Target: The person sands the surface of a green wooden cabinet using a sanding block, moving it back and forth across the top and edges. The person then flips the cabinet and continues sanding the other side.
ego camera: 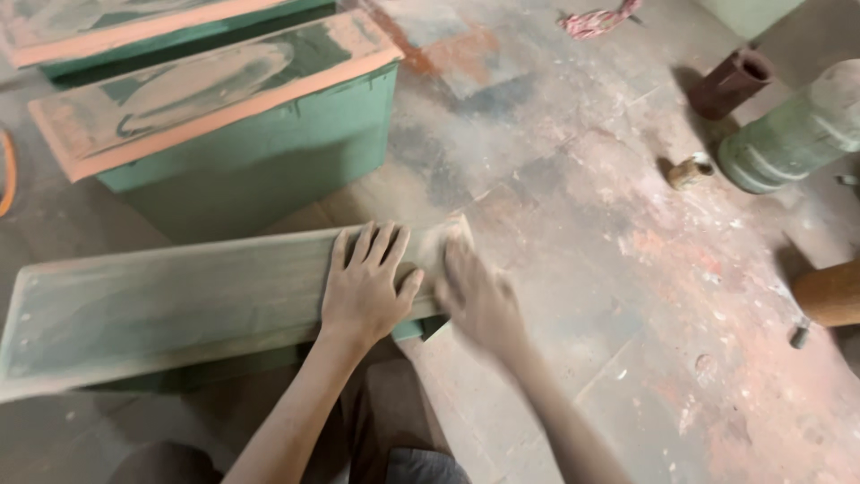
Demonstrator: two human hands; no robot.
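The board (179, 305) lies on the floor (582, 224), long axis running left to right. The left hand (367, 287) presses flat and open on its right portion. The right hand (475, 291), blurred, sits at the right end; its grip cannot be determined.

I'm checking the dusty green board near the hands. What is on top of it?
The left hand lies flat on the green board, amid pale dust. The blurred right hand sits at its right end. The surface beneath both hands is covered.
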